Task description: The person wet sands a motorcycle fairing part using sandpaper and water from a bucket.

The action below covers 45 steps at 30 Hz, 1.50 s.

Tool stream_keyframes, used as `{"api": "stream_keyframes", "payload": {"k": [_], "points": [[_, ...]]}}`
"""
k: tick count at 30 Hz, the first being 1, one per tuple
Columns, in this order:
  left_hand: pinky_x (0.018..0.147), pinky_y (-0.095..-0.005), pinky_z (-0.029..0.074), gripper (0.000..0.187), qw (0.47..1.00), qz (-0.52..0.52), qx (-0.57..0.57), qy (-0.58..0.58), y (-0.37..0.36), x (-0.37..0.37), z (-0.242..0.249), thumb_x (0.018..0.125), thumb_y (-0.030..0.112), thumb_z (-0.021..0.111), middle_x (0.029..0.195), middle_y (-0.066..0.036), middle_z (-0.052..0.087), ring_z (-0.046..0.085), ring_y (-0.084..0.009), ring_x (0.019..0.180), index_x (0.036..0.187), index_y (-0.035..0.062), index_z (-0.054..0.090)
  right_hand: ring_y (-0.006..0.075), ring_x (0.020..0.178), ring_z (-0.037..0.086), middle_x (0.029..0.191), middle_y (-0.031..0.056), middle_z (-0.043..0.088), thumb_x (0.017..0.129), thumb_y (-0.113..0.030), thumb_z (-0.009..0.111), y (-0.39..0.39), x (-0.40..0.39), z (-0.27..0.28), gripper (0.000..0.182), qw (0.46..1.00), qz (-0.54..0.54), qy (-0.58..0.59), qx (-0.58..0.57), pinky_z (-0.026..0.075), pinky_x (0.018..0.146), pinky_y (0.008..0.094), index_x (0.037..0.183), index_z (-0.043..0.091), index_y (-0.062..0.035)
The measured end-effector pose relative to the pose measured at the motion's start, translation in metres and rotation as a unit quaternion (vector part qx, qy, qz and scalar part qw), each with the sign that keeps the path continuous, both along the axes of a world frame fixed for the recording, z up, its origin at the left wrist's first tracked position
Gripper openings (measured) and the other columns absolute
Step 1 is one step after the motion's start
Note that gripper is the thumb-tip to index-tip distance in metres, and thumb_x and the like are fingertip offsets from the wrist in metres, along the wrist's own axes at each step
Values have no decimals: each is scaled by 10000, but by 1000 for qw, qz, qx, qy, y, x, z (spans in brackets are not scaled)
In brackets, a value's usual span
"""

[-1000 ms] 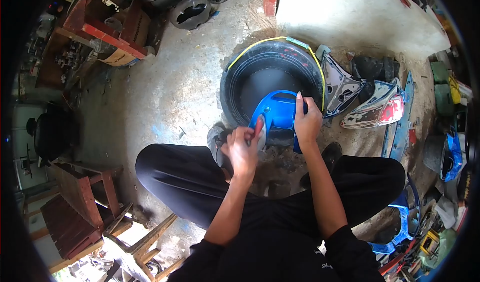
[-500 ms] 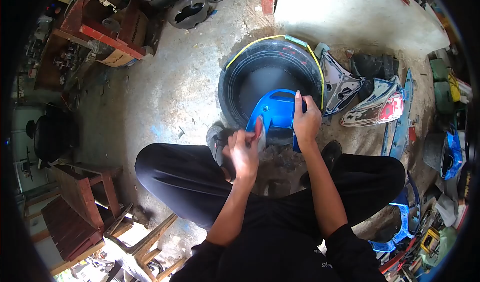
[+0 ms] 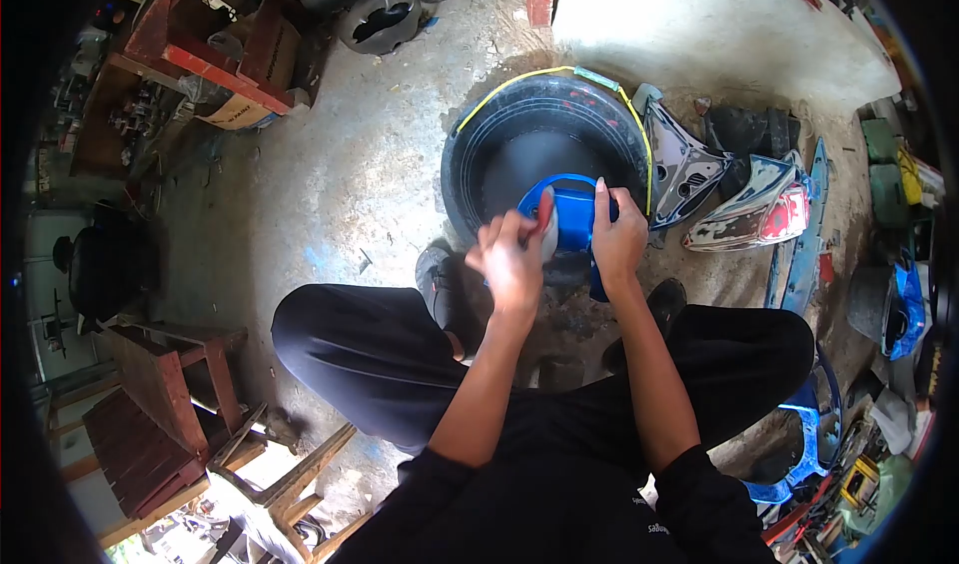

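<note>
A glossy blue plastic motorcycle panel [image 3: 574, 216] is held over the near rim of a round black tub [image 3: 458, 159], which has dark water in its bottom. My right hand [image 3: 619, 236] grips the panel's right end, thumb on top. Pinched in my left hand [image 3: 507, 262] is a folded piece of sandpaper [image 3: 545, 212], reddish on one side and pale on the other, against the panel's face. That hand hides the panel's left part.
Worn body panels [image 3: 749, 214] lie right of the tub, beside a long blue strip [image 3: 802, 249]. A blue frame piece [image 3: 794, 454] sits near my right knee. Wooden benches [image 3: 180, 394] stand at left. A grey ring-shaped part [image 3: 382, 22] is on the floor ahead.
My left hand has slid the sandpaper to the right and up across the blue panel. The panel is tilted a little differently; my right hand keeps its grip.
</note>
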<state>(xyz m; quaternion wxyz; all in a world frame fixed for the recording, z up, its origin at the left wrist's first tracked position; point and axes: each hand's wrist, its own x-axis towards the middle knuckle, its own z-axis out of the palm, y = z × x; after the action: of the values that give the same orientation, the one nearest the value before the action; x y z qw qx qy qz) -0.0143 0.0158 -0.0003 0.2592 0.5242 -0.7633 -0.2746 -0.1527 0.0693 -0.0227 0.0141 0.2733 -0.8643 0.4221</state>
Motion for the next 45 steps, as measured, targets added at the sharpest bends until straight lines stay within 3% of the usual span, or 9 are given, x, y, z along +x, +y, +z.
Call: {"api": "stream_keyframes", "payload": {"k": [8, 14, 17, 18, 26, 30, 34, 38, 45], "points": [[750, -404, 395, 185, 1000, 29, -6, -1, 30, 64, -27, 730, 81, 819, 825, 25, 663, 638, -231, 862, 762, 176, 664, 436, 876, 685, 946, 227, 716, 1028, -399, 600, 1, 1, 5, 410, 1000, -6, -18, 19, 529, 750, 488, 976, 706, -6], [878, -431, 353, 116, 999, 4, -26, 30, -13, -14, -3, 819, 121, 786, 893, 20, 683, 627, -255, 939, 850, 153, 679, 436, 857, 681, 932, 210, 716, 1033, -391, 595, 4, -4, -1, 422, 1000, 13, 3, 25, 528, 738, 492, 958, 696, 11], [844, -410, 355, 171, 998, -2, -61, 28, 5, 27, -24, 754, 114, 812, 866, 50, 662, 626, -204, 918, 828, 175, 670, 435, 863, 680, 926, 207, 713, 1033, -382, 597, 1, -3, 2, 410, 999, 9, -19, 35, 527, 743, 492, 957, 695, 9], [843, -421, 366, 189, 999, 37, 20, 14, 26, 58, -36, 737, 103, 824, 852, 56, 663, 630, -199, 899, 813, 185, 671, 435, 863, 680, 926, 207, 713, 1033, -382, 597, 0, -5, 3, 410, 999, -2, -22, 33, 527, 743, 492, 957, 695, 9], [891, -481, 354, 123, 999, 26, -16, 14, -24, -9, -13, 842, 168, 796, 917, 5, 681, 626, -268, 1013, 886, 153, 682, 423, 774, 659, 828, 234, 681, 1040, -363, 608, 4, -1, 0, 408, 1000, 6, 3, -1, 502, 718, 478, 921, 684, 20], [840, -413, 414, 120, 997, 54, -10, 51, 16, 52, -30, 819, 77, 795, 824, -27, 665, 620, -241, 869, 848, 95, 680, 415, 771, 664, 826, 230, 686, 1039, -360, 610, 0, 1, 6, 403, 1000, -3, 0, 7, 505, 716, 477, 931, 690, 20], [846, -424, 421, 116, 996, 66, -10, 53, 11, 45, -28, 825, 56, 788, 820, -43, 665, 613, -247, 858, 846, 76, 676, 404, 772, 670, 831, 227, 688, 1039, -368, 610, 2, 2, 2, 406, 1000, -4, 21, -15, 509, 718, 466, 929, 691, 15], [911, -507, 367, 108, 997, 69, 18, 16, -34, -15, -13, 873, 198, 766, 966, 8, 694, 623, -275, 1044, 898, 144, 676, 405, 773, 672, 835, 225, 692, 1038, -350, 613, 4, 0, 3, 390, 1000, 3, 11, -14, 513, 720, 450, 930, 693, 16], [850, -439, 418, 175, 993, 93, 25, 66, 20, 49, -26, 779, 68, 825, 838, -4, 668, 637, -231, 915, 851, 130, 678, 408, 833, 693, 917, 205, 720, 1025, -366, 623, 2, 2, 3, 387, 1000, -8, 9, -19, 529, 730, 465, 946, 703, 4]]}}
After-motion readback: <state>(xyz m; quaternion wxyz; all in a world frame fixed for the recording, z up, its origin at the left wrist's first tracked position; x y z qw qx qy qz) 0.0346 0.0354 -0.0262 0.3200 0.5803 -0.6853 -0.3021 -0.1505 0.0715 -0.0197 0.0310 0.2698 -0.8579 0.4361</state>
